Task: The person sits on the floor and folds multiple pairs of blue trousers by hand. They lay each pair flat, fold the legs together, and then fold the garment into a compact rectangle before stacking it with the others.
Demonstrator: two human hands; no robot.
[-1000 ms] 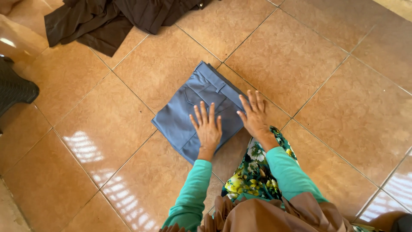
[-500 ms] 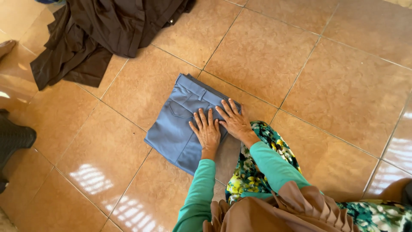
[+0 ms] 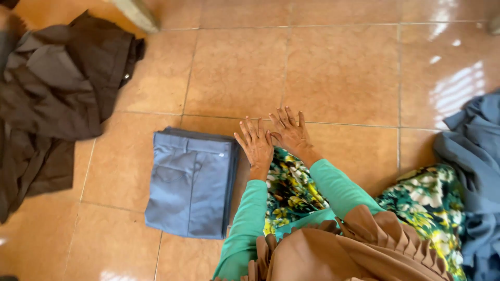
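Note:
Folded blue-grey trousers (image 3: 190, 182) lie flat on the orange tiled floor (image 3: 338, 73), left of my knees. My left hand (image 3: 255, 145) is just off the trousers' right edge, fingers spread, palm down, holding nothing. Beside it, my right hand (image 3: 289, 132) rests flat over the floor and the edge of my green floral skirt (image 3: 286, 190), fingers apart and empty. Both arms wear green sleeves.
A heap of dark brown cloth (image 3: 52, 104) is spread on the floor at the left. Blue-grey fabric (image 3: 474, 171) is piled at the right edge. A pale post base (image 3: 136, 14) stands at the top left.
Both hands have come off the folded trousers and now sit to their right. The view has swung, so the trousers lie further left and the blue fabric at the right has come into view.

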